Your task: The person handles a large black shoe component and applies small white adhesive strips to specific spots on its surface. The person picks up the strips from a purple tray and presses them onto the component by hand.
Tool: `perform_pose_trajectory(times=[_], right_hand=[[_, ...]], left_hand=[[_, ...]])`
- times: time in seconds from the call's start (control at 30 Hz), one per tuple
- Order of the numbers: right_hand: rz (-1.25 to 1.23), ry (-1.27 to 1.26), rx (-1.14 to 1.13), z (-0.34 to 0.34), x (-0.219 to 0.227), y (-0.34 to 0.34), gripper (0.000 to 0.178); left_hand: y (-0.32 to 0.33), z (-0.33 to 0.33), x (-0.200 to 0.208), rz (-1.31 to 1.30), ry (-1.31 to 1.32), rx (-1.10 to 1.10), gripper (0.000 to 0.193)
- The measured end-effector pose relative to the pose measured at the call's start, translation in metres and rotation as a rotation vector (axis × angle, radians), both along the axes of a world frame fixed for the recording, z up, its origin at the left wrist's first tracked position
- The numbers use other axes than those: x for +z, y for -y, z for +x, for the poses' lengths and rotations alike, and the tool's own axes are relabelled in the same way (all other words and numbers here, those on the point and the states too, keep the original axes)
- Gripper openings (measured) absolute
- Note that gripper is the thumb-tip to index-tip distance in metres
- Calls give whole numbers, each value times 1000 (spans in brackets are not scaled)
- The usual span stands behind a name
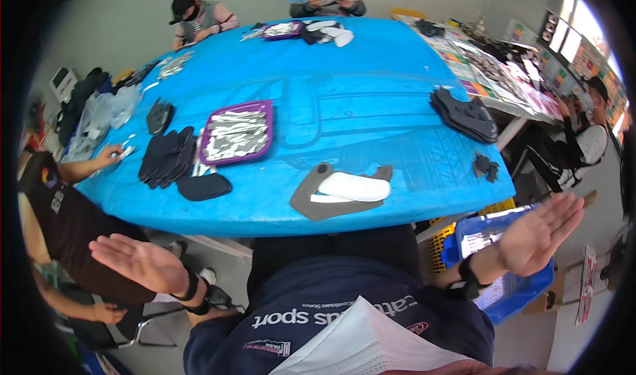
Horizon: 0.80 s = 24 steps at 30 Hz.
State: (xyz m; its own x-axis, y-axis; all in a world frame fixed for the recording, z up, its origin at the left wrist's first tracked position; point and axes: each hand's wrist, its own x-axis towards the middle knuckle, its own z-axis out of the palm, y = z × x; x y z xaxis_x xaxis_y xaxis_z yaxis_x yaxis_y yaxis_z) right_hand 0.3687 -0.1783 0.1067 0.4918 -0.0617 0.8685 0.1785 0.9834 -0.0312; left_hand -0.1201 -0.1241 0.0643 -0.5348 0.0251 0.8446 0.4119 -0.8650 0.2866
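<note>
My left hand (140, 262) is held out palm up beside the table, fingers stretched, with nothing in it. On the other side, my right hand (538, 237) is also spread flat and holds nothing, above a blue plastic basket (540, 283). Between them, near the table's front edge, lies a grey flat cut piece (306, 199). A white rounded pad (358, 187) and a thin white strip rest on it. Neither hand touches these. Each wrist wears a black strap.
The blue-covered table (371, 123) holds a purple tray (270, 133) of white and silvery strips, stacked black pads (165, 160), and dark cut pieces (464, 114). A co-worker in a brown garment (66, 219) works close on my left; others sit at the far side and right.
</note>
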Motion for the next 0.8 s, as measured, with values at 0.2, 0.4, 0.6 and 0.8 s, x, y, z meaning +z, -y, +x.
perform_pose_trajectory(times=[0.2,0.4,0.6,0.8], right_hand=[[-402,5,-311,-1,-15,-27,64],[-414,82,-337,18,-40,-41,60],[-1644,815,-597,82,-58,-44,51],[-730,820,-1001,-17,-23,-85,43]], left_hand=[[8,42,22,-239,-247,-304,84],[-2,45,-4,-418,-509,-689,84],[2,20,-5,-972,-1203,-809,42],[-19,67,-30,-835,-1446,-958,40]])
